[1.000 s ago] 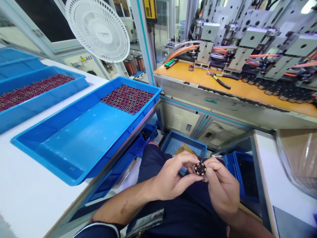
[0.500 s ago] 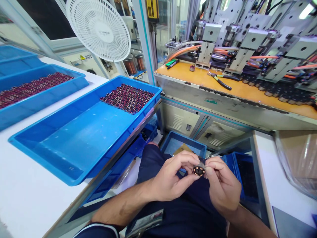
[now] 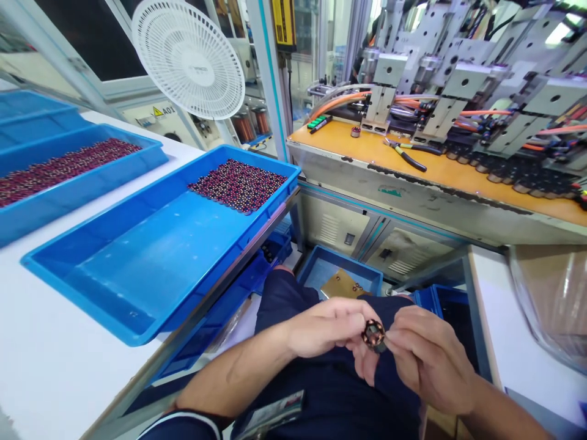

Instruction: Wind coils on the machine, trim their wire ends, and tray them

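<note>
A small round motor stator (image 3: 373, 333), dark with copper-coloured windings in a ring, is held above my lap. My left hand (image 3: 332, 330) is closed on it, thumb on top and fingers underneath, with the ring of windings facing up toward me. At its right edge, the thumb and fingertips of my right hand (image 3: 426, 351) are pinched together against the part. Whether a thin wire lies between those fingertips I cannot make out.
On my left, a blue tray (image 3: 114, 305) holds many small wound parts (image 3: 238, 185) at its far end. Another filled tray (image 3: 147, 159) stands beyond. Pliers (image 3: 406, 153) lie on the orange bench (image 3: 339, 137) before a machine. Below sits a blue bin (image 3: 312, 269) with a few parts on cardboard.
Both hands have moved slightly down with the stator. It has been tilted so its winding face points upward, and my left thumb now lies over its top.
</note>
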